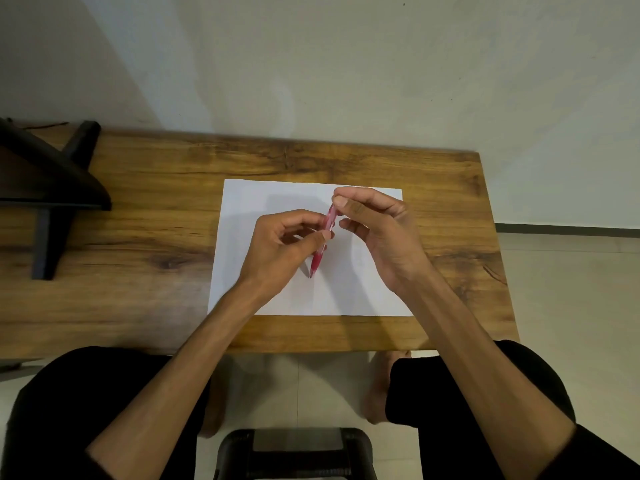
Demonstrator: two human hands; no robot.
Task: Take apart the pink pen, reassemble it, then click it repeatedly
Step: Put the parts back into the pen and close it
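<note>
A slim pink plastic pen (pixel 323 239) stands tilted over a white paper sheet (pixel 277 195) on the grained wooden table (pixel 138 220). The left hand (pixel 284 247) pinches its middle and the right hand (pixel 377 230) pinches its far end. A black angular stand (pixel 52 181) sits far left.

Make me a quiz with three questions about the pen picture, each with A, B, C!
1. Where is the pink pen?
A. over the white paper
B. on the floor
C. on the black stand

2. How many hands hold the pen?
A. none
B. one
C. two

3. How does the pen stand?
A. flat on the table
B. tilted, tip down
C. tip pointing up

Answers:
1 A: white paper lies behind it.
2 C: the left hand pinches its middle, the right hand its top.
3 B: its tip points down toward the paper.
</note>
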